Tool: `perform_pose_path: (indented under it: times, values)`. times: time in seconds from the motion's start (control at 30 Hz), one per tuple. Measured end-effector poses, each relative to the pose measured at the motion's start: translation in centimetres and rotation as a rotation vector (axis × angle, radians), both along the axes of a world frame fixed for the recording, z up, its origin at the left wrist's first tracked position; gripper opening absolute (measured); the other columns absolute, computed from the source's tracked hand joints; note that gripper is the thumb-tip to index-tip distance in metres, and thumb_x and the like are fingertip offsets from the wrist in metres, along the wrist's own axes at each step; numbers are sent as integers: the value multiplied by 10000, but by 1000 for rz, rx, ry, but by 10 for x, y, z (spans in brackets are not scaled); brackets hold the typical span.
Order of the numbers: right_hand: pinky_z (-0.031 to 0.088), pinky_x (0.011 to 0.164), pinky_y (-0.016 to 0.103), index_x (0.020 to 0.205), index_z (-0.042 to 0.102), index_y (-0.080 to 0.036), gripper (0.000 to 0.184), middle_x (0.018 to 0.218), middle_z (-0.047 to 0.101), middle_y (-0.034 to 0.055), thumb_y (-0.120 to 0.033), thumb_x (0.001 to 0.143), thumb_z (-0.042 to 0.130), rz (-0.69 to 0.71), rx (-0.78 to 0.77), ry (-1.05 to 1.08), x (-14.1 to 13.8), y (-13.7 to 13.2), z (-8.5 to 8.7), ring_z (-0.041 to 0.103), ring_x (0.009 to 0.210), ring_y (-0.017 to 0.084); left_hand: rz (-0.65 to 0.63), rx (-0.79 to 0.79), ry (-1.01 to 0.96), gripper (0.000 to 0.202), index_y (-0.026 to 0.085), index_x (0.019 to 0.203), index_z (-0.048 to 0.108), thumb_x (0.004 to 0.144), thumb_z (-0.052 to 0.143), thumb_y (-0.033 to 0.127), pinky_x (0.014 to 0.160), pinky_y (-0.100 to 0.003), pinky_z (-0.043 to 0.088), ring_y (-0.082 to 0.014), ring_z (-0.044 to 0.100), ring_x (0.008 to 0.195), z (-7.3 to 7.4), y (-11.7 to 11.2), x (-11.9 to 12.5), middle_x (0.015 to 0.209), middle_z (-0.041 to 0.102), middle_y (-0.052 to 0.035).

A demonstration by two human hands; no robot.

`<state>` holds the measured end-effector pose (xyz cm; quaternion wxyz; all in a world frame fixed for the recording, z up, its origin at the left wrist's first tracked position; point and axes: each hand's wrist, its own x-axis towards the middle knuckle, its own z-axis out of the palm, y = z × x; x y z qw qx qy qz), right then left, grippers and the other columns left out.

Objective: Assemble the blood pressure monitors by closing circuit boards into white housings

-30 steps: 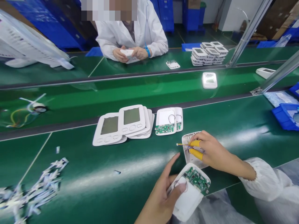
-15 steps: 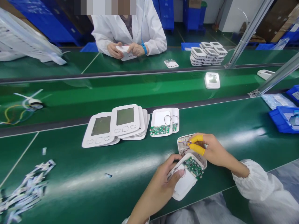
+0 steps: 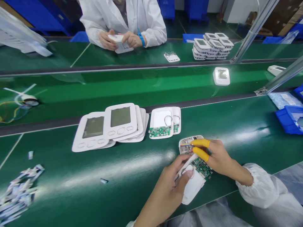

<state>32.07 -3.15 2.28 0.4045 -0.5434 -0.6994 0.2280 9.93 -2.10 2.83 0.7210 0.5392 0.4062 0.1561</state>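
Right hand (image 3: 219,156) pinches thin wires (image 3: 186,145) between yellow finger cots (image 3: 200,154) above an open white casing (image 3: 187,141), while the left hand (image 3: 164,194) grips a white housing (image 3: 193,186) carrying a green circuit board (image 3: 202,167)!

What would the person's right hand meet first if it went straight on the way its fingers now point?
Probably the thin coloured wires just ahead of the yellow-capped fingertips of the right hand, lying over the open white casing; depth is hard to judge.
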Motion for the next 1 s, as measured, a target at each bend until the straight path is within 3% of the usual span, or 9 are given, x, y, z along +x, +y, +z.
perform_pose_path:
  times: [0.1,0.27,0.37,0.53,0.7,0.83,1.0]
  values:
    - [582,668,270,1202,710,-257,210,940,819,34,-270,1039,578,15,43,-37,1,0,4,761,759,172,-15,125,48,442,256,1424,588,1021,587,437,821,-311,565,-261,702,1047,1,0,6,1287,727,-103]
    - [618,753,281,1190,716,-251,195,1023,801,48,-241,1029,607,10,76,-19,4,1,4,761,865,173,-49,237,145,376,239,1318,696,1014,572,422,715,-298,553,-249,698,849,9,2,8,1054,782,-82]
    - [615,762,273,1176,722,-245,180,1046,779,53,-242,1022,628,-4,110,3,4,1,3,749,891,169,-58,239,180,393,219,1303,702,1025,547,450,705,-289,531,-248,697,843,13,4,7,1007,781,-74]
    - [562,639,229,1167,691,-229,166,942,730,32,-204,1013,634,-29,100,-5,3,0,3,679,753,132,-56,222,212,439,197,1322,676,1027,533,490,748,-294,513,-260,699,919,15,4,6,1055,774,-81]
    - [543,707,246,1173,645,-214,167,964,680,38,-157,1037,565,27,120,-50,3,-1,4,642,801,135,-44,208,200,439,213,1310,678,1033,519,514,725,-294,501,-258,691,900,12,1,5,1023,770,-72]
    - [499,675,247,1117,625,-208,110,931,628,26,-198,1055,534,52,36,-46,3,-2,5,592,761,129,-27,235,211,417,222,1287,704,1018,547,499,708,-300,510,-261,692,861,11,-1,2,1046,777,-88]
    - [520,708,267,1052,636,-209,99,940,662,25,-229,1034,541,13,-126,146,1,-1,5,632,789,140,17,255,181,382,238,1275,744,975,628,443,689,-304,530,-280,701,854,8,-5,-7,1065,791,-105]
